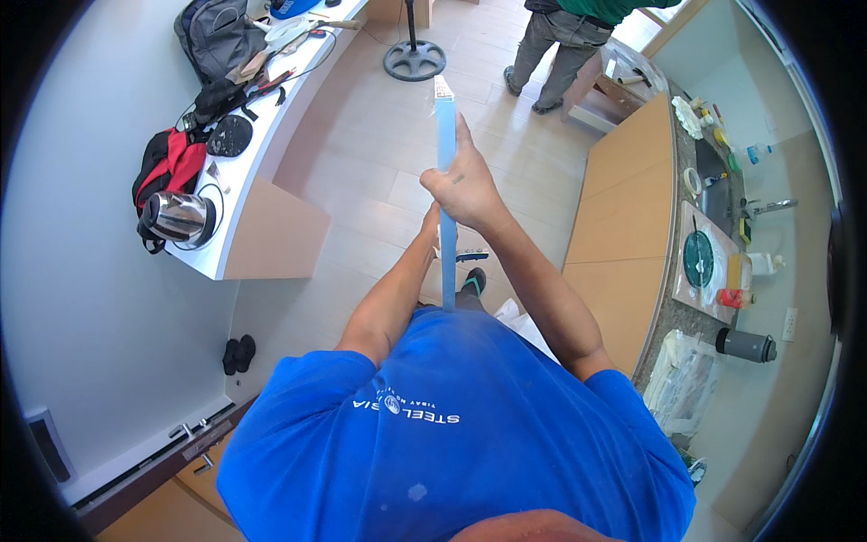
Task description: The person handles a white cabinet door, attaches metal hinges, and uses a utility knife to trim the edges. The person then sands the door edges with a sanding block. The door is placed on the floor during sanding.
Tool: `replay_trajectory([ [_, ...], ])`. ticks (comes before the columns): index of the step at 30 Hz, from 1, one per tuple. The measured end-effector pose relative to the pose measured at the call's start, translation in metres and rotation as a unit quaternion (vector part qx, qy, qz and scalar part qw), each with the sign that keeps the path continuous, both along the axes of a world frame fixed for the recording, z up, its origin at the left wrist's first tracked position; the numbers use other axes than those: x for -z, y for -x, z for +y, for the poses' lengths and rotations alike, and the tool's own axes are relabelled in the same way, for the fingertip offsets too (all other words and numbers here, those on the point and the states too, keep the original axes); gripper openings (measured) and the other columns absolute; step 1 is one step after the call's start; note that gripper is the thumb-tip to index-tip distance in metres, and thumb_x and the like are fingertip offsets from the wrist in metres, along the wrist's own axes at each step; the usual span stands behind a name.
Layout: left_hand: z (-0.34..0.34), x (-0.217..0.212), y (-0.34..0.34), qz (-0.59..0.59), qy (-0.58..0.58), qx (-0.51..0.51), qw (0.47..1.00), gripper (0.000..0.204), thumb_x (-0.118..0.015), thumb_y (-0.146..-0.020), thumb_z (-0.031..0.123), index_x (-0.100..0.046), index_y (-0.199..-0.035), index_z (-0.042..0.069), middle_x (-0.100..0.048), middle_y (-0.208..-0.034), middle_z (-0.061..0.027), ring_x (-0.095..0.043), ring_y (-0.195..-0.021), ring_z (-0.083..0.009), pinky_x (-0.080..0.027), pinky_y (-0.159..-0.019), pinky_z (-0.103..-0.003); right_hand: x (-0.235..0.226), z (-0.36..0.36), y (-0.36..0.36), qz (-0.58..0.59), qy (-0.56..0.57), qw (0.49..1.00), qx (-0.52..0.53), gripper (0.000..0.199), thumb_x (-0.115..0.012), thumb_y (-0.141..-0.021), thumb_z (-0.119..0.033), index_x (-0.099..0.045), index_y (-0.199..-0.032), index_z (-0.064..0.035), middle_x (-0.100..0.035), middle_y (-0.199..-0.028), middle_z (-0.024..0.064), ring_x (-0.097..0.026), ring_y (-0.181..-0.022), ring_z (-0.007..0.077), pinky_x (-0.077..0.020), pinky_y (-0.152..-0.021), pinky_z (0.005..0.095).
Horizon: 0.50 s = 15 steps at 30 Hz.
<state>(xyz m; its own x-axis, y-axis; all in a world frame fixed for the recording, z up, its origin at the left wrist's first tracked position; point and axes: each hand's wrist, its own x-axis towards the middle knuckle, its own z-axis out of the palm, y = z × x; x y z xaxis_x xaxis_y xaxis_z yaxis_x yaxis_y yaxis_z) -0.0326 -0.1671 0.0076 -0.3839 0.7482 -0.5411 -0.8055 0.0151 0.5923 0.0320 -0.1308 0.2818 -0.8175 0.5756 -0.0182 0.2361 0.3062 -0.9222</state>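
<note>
A long, narrow light-blue panel (446, 135) runs edge-on from my waist away from me, with a whitish, ragged-looking far end. My right hand (467, 185) grips it from the right, thumb across the near edge and one finger stretched along its side. My left hand (431, 223) is against the panel's left side, lower down. Its fingers are mostly hidden behind the panel. Just right of the panel, below my right hand, shows a small blue-and-white object (470, 256) whose kind I cannot make out.
A white counter (209, 246) on the left bears a steel kettle (177, 217) and bags. A round black stand base (414, 61) is on the floor ahead. Another person (562, 50) stands beyond. To the right, a stone-topped counter (669, 312) holds a sink and a grey bottle (746, 345).
</note>
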Motion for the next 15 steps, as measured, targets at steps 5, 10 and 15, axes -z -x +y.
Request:
replay_trajectory([
  [5, 0.001, 0.009, -0.008, -0.019, 0.017, 0.025, 0.999, 0.060, -0.046, -0.109, 0.053, -0.059, -0.141, 0.004, -0.070, -0.123, -0.0156, -0.072, -0.105, -0.0277, -0.061, -0.090, -0.043, 0.015, 0.002, 0.003, 0.035, -0.019, 0.999, 0.014, 0.103, -0.066, -0.080, -0.016, -0.010, -0.161, 0.0156, -0.035, -0.158, 0.0403, -0.043, -0.147, 0.0455, -0.0355, -0.121, 0.0396],
  [10, -0.002, 0.018, -0.011, -0.030, 0.031, 0.032, 0.999, 0.061, -0.045, -0.109, 0.053, -0.059, -0.142, 0.004, -0.070, -0.124, -0.0159, -0.072, -0.106, -0.0283, -0.061, -0.090, -0.043, 0.016, 0.003, 0.003, 0.011, -0.038, 0.999, 0.004, 0.103, -0.067, -0.081, -0.016, -0.010, -0.160, 0.0171, -0.028, -0.162, 0.0414, -0.039, -0.150, 0.0476, -0.0335, -0.124, 0.0424],
  [15, -0.003, 0.024, -0.013, -0.044, 0.039, 0.034, 0.998, 0.061, -0.045, -0.110, 0.054, -0.059, -0.142, 0.003, -0.070, -0.124, -0.0163, -0.072, -0.107, -0.0289, -0.061, -0.091, -0.044, 0.020, 0.013, 0.002, -0.007, -0.003, 1.000, 0.006, 0.105, -0.067, -0.081, -0.017, -0.008, -0.160, 0.0167, -0.026, -0.164, 0.0396, -0.037, -0.151, 0.0464, -0.0327, -0.125, 0.0411],
])
